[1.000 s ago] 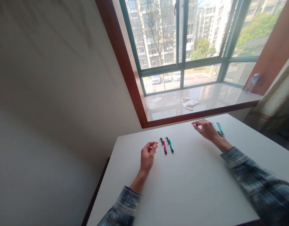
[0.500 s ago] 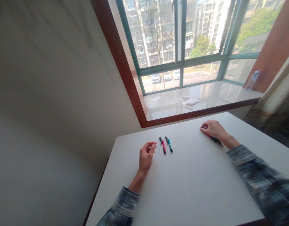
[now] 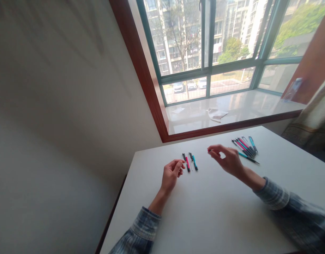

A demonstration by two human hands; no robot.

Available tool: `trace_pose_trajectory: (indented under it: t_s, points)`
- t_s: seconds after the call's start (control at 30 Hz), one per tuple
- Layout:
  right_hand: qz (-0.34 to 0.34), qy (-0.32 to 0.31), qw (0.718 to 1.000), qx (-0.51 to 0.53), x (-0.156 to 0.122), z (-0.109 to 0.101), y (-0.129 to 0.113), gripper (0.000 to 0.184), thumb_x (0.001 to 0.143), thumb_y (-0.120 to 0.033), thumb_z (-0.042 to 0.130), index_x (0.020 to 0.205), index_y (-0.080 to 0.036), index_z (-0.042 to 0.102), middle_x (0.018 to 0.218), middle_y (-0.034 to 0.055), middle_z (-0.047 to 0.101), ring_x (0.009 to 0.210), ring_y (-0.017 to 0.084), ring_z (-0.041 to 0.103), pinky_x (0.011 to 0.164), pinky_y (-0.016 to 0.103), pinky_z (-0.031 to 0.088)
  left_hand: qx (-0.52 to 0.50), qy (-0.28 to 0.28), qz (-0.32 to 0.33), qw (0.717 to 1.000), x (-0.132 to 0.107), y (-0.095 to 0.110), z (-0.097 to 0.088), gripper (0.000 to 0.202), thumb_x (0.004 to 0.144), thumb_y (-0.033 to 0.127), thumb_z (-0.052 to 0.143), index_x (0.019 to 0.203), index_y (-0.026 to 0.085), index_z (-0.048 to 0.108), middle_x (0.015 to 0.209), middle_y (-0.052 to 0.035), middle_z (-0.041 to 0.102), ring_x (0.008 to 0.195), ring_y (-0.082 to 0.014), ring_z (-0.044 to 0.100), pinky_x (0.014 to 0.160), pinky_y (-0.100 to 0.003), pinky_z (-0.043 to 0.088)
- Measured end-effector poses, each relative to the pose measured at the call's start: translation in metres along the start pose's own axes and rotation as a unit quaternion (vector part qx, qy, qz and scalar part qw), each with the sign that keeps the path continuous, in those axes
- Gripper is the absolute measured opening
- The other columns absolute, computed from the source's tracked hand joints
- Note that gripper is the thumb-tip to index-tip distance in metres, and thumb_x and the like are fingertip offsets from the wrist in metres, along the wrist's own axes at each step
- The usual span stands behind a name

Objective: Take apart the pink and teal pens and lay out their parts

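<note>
My left hand (image 3: 172, 175) is curled beside a small row of pen parts, thumb against the fingers; what it holds, if anything, is hidden. Within that row lie a pink pen barrel (image 3: 188, 164) and a teal pen barrel (image 3: 195, 163), with short black pen pieces (image 3: 184, 156) and thin clear refills among them. Over the middle of the table, my right hand (image 3: 227, 160) is pinched closed, a tiny dark-pink bit showing at its fingertips, too small to name. Several pink, teal and black pens (image 3: 245, 146) lie bunched beyond it, and one teal pen (image 3: 248, 157) lies nearest the hand.
The white table (image 3: 204, 211) meets the wall (image 3: 72, 123) on the left. Behind it, a sill inside the brown window frame (image 3: 231, 122) carries a crumpled cloth (image 3: 217, 114) and a clear bottle (image 3: 293, 90). A curtain (image 3: 305, 120) hangs at the right.
My right hand has lifted from the pens and moved left, uncovering the bunch. My left hand has shifted slightly right, now overlapping the edge of the pen parts. The view has turned slightly.
</note>
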State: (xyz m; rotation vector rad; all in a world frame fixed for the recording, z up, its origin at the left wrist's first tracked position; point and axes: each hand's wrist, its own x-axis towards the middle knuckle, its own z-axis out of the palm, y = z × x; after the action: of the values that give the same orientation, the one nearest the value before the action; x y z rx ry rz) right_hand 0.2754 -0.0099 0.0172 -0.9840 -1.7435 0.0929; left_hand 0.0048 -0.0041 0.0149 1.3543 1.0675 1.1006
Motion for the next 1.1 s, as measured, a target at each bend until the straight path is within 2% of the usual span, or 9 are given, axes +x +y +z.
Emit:
trace_pose_trajectory:
  t_s: [0.1,0.2,0.3,0.37,0.47,0.63,0.77,0.87,1.1]
  points:
    - [-0.145,-0.101,0.982,0.063,-0.016,0.025,-0.03,0.02,0.101,-0.016,0.059,0.119,-0.023,0.066,0.093,0.0048,0.078,0.078,0.017,0.073,0.074,0.028,0.057,-0.005,-0.038,-0.006,0.999,-0.001,0.008,0.004,0.044,0.089,0.055,0.067,0.099,0.012,0.076,0.08,-0.0068,0.07,0.06,-0.012,0.054,0.054,-0.024,0.04]
    - [-0.201,-0.21,0.953,0.091,-0.027,0.043,-0.041,0.027,0.103,-0.014,0.052,0.126,-0.024,0.062,0.104,0.0078,0.077,0.089,0.019,0.073,0.082,0.032,0.058,-0.007,-0.085,-0.002,0.996,-0.003,0.015,0.007,0.048,0.089,0.057,0.066,0.098,0.011,0.075,0.084,-0.0091,0.07,0.066,-0.0147,0.059,0.06,-0.025,0.045]
    - [-0.216,-0.25,0.94,0.086,-0.033,0.055,-0.043,0.026,0.105,-0.015,0.047,0.123,-0.023,0.063,0.102,0.0089,0.077,0.09,0.02,0.072,0.085,0.033,0.058,-0.008,-0.116,0.004,0.993,-0.005,0.018,0.009,0.046,0.088,0.056,0.069,0.1,0.012,0.074,0.083,-0.0083,0.07,0.069,-0.0163,0.061,0.065,-0.027,0.049]
    - [-0.189,-0.247,0.946,0.084,-0.035,0.058,-0.042,0.021,0.105,-0.019,0.048,0.119,-0.023,0.063,0.096,0.0077,0.076,0.083,0.019,0.071,0.081,0.032,0.057,-0.007,-0.113,-0.001,0.994,-0.006,0.018,0.008,0.046,0.089,0.056,0.069,0.104,0.013,0.074,0.079,-0.0061,0.068,0.068,-0.0164,0.06,0.066,-0.028,0.05]
    - [-0.063,-0.202,0.974,0.086,-0.035,0.058,-0.036,0.012,0.102,-0.034,0.057,0.105,-0.023,0.063,0.08,0.0024,0.071,0.066,0.016,0.064,0.066,0.028,0.052,0.014,-0.087,0.014,0.996,-0.008,0.017,0.008,0.045,0.091,0.056,0.066,0.107,0.015,0.074,0.069,-0.0009,0.061,0.061,-0.014,0.054,0.062,-0.026,0.047]
    - [0.146,-0.124,0.975,0.108,-0.031,0.051,-0.012,0.047,0.101,-0.052,0.051,0.067,-0.021,0.042,0.058,-0.0056,0.041,0.053,0.011,0.037,0.051,0.024,0.031,0.141,-0.089,0.074,0.983,-0.012,0.01,0.01,0.038,0.093,0.051,0.065,0.101,0.017,0.08,0.077,-0.0041,0.069,0.068,-0.0169,0.057,0.066,-0.027,0.045]
    - [0.187,-0.113,0.968,0.126,-0.033,0.051,0.003,0.059,0.103,-0.061,0.036,0.06,-0.022,0.028,0.058,-0.0048,0.027,0.053,0.011,0.025,0.05,0.026,0.021,0.224,-0.096,0.117,0.963,-0.015,0.004,0.011,0.032,0.094,0.045,0.064,0.102,0.02,0.081,0.09,-0.0073,0.076,0.078,-0.0215,0.064,0.074,-0.03,0.048]
    - [0.201,-0.118,0.965,0.118,-0.034,0.054,0.003,0.061,0.102,-0.063,0.037,0.059,-0.022,0.025,0.058,-0.0045,0.023,0.054,0.01,0.021,0.051,0.027,0.017,0.241,-0.107,0.132,0.956,-0.016,0.001,0.009,0.031,0.095,0.045,0.063,0.104,0.022,0.082,0.092,-0.0084,0.078,0.081,-0.0239,0.067,0.078,-0.032,0.05]
    - [0.184,-0.141,0.966,0.119,-0.033,0.057,0.001,0.057,0.102,-0.059,0.04,0.061,-0.021,0.031,0.06,-0.0048,0.026,0.055,0.01,0.024,0.052,0.025,0.022,0.266,-0.13,0.134,0.946,-0.016,0.0,0.007,0.036,0.099,0.045,0.055,0.1,0.02,0.081,0.087,-0.0062,0.077,0.075,-0.0225,0.066,0.074,-0.03,0.049]
